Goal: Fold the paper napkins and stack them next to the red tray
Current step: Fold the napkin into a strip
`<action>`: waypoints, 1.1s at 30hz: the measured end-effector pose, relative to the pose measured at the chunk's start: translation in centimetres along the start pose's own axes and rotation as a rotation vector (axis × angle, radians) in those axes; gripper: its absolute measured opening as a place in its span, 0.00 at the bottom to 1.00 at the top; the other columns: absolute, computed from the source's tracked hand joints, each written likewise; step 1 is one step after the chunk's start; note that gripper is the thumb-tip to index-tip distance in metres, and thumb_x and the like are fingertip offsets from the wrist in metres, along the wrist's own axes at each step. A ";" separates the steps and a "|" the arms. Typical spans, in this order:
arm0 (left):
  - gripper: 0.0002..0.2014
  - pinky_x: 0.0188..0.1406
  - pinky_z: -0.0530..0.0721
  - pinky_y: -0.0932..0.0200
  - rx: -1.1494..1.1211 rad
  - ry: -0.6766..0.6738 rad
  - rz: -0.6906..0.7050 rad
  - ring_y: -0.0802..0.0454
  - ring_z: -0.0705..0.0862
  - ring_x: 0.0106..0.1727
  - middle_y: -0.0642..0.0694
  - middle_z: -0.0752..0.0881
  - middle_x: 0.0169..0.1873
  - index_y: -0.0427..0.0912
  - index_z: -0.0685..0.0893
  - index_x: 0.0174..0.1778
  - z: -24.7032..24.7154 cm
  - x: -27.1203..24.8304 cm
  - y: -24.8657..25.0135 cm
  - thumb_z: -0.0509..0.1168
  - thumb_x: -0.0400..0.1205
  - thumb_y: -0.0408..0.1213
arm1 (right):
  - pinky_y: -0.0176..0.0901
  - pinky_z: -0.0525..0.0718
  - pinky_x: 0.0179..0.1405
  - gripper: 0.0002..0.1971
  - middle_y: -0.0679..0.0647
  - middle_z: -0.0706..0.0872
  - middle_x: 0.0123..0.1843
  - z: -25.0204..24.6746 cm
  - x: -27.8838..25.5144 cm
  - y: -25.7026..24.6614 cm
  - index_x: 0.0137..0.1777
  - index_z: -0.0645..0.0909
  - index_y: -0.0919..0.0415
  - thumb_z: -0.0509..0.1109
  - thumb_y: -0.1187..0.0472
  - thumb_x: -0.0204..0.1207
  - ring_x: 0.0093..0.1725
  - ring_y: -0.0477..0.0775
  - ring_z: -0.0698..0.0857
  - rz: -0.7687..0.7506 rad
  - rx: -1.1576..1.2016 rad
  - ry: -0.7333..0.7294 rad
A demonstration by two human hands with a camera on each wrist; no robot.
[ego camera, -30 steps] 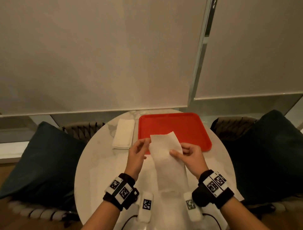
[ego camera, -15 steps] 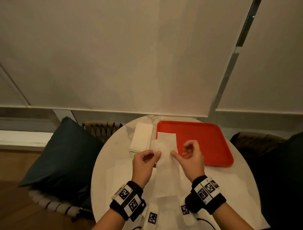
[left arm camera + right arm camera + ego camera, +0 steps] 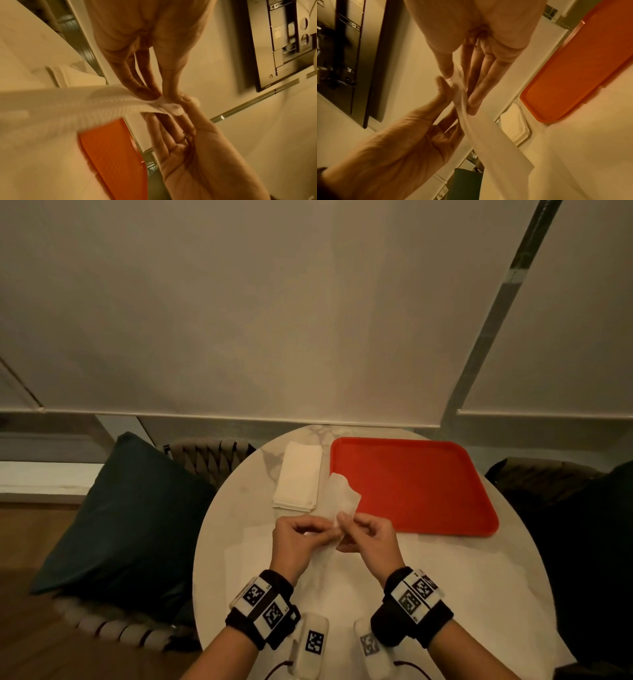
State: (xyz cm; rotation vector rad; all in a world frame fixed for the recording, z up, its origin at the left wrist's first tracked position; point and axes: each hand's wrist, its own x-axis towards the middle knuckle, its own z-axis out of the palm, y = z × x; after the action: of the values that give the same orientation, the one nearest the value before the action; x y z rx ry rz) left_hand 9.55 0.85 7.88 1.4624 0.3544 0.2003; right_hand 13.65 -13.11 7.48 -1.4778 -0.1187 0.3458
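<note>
Napkins are partly dealt with: a stack of folded napkins [image 3: 298,477] already lies on the round marble counter [image 3: 233,542], just beside the left edge of the red tray [image 3: 411,484], squared up and apparently several sheets thick, though the exact count cannot be told. One more paper napkin [image 3: 337,501] is in the air above the counter, a long narrow strip that looks folded lengthwise already; its far end rises toward the tray's near left corner, its near end trails down between the wrists. The left hand [image 3: 298,539] pinches it between thumb and fingertips, and the right hand [image 3: 368,537] pinches the same spot from the other side, so both hands are closed on the strip where they meet. The left wrist view shows the two sets of fingertips [image 3: 154,93] touching at a crumpled corner of the paper, and the right wrist view shows the strip clamped between thumb and fingers, running down and away. My reading is that this sheet is mid-fold, with a crosswise fold to come before it matches the stack's shape. More flat white sheets seem to lie on the counter under the hands, faint against the marble, so further napkins probably remain. The tray itself carries nothing.
</note>
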 end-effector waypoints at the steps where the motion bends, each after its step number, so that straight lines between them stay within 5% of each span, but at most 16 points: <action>1: 0.05 0.46 0.89 0.56 0.001 0.001 -0.010 0.48 0.89 0.38 0.37 0.91 0.34 0.32 0.92 0.35 -0.4 0.2 -0.1 0.80 0.66 0.24 | 0.42 0.89 0.36 0.12 0.62 0.88 0.33 0.1 0.3 0.3 0.42 0.86 0.71 0.70 0.61 0.79 0.34 0.54 0.87 0.002 -0.008 0.000; 5: 0.02 0.38 0.87 0.58 -0.039 0.039 -0.053 0.49 0.88 0.37 0.39 0.91 0.35 0.30 0.90 0.38 -1.8 1.4 -0.5 0.76 0.72 0.25 | 0.39 0.86 0.33 0.06 0.52 0.89 0.30 0.3 1.4 1.4 0.43 0.89 0.64 0.71 0.65 0.78 0.30 0.44 0.86 0.006 -0.067 0.031; 11: 0.10 0.27 0.82 0.59 0.078 0.236 0.057 0.57 0.83 0.31 0.47 0.84 0.31 0.34 0.83 0.40 -3.1 3.0 -0.7 0.74 0.78 0.38 | 0.46 0.89 0.44 0.04 0.52 0.93 0.44 0.2 2.7 2.5 0.48 0.89 0.58 0.76 0.61 0.75 0.46 0.53 0.91 -0.050 -0.210 0.055; 14: 0.11 0.27 0.82 0.55 0.107 0.129 0.097 0.53 0.81 0.29 0.45 0.82 0.29 0.36 0.81 0.38 -2.3 3.2 -0.8 0.74 0.78 0.39 | 0.57 0.90 0.47 0.09 0.57 0.92 0.48 1.6 2.5 2.3 0.54 0.87 0.61 0.74 0.59 0.76 0.48 0.61 0.91 -0.021 -0.190 -0.006; 17: 0.10 0.28 0.85 0.53 0.103 0.085 0.101 0.48 0.82 0.28 0.41 0.82 0.28 0.39 0.81 0.38 -1.4 3.2 -1.0 0.74 0.78 0.39 | 0.68 0.85 0.42 0.26 0.74 0.88 0.46 2.6 2.8 2.5 0.53 0.82 0.70 0.73 0.44 0.74 0.45 0.75 0.88 0.018 -0.137 -0.012; 19: 0.09 0.30 0.86 0.53 0.087 0.078 0.105 0.46 0.83 0.26 0.39 0.84 0.28 0.39 0.82 0.38 -1.0 3.3 -0.9 0.74 0.78 0.39 | 0.57 0.83 0.38 0.32 0.75 0.87 0.42 2.8 3.0 2.5 0.49 0.82 0.70 0.67 0.35 0.75 0.38 0.63 0.86 0.034 -0.120 -0.014; 22: 0.10 0.35 0.87 0.54 0.111 0.009 0.136 0.48 0.84 0.29 0.41 0.87 0.28 0.39 0.88 0.39 -0.8 3.2 -1.1 0.72 0.80 0.43 | 0.51 0.81 0.39 0.28 0.69 0.86 0.40 2.9 3.5 1.9 0.47 0.84 0.69 0.61 0.40 0.81 0.38 0.58 0.83 0.061 -0.057 -0.003; 25: 0.12 0.39 0.86 0.59 0.092 -0.012 0.139 0.51 0.85 0.35 0.44 0.89 0.33 0.38 0.90 0.42 -1.1 3.4 -1.6 0.68 0.82 0.43 | 0.57 0.83 0.41 0.30 0.69 0.86 0.41 2.6 4.1 2.4 0.56 0.82 0.72 0.71 0.41 0.75 0.39 0.60 0.84 0.086 -0.032 0.003; 29: 0.05 0.46 0.81 0.64 0.193 0.256 0.143 0.56 0.82 0.45 0.48 0.87 0.46 0.46 0.86 0.47 -2.9 5.0 -3.1 0.67 0.83 0.42 | 0.47 0.85 0.39 0.13 0.58 0.90 0.39 1.7 5.3 3.5 0.63 0.81 0.67 0.69 0.65 0.80 0.38 0.52 0.87 0.148 -0.013 0.031; 33: 0.21 0.63 0.80 0.50 0.404 0.091 -0.225 0.49 0.81 0.56 0.47 0.82 0.56 0.52 0.80 0.57 -4.4 6.9 -5.8 0.53 0.84 0.62 | 0.34 0.85 0.32 0.10 0.52 0.90 0.38 1.4 6.2 3.4 0.60 0.82 0.65 0.66 0.68 0.81 0.34 0.43 0.88 0.182 0.058 0.033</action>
State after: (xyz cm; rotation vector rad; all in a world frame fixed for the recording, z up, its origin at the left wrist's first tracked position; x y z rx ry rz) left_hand 13.97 6.75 1.02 1.7976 0.6580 0.0117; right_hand 18.54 -9.74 3.43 -1.4400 0.0522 0.4678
